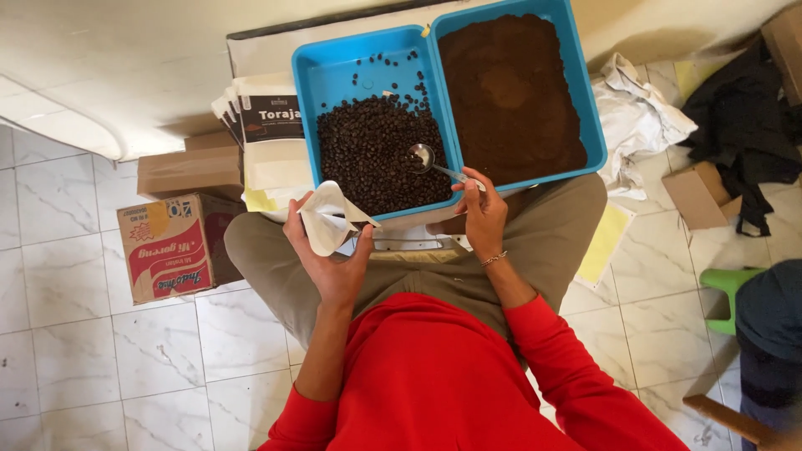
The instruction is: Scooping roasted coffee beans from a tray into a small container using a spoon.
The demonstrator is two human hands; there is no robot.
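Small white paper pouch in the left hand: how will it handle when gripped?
The small white paper pouch probably flexes easily: it looks creased where the left hand holds it. Likely very light, since it appears flat and unfilled. Its open mouth may collapse under a firm squeeze.

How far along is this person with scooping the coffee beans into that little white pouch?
Early, it seems. Done: nothing filled shows; a stack of white bags waits beside the blue tray. In hand: the left hand holds a white pouch open, and the right hand dips a metal spoon into the coffee beans. Left: a large pile of beans, plus the ground coffee alongside.
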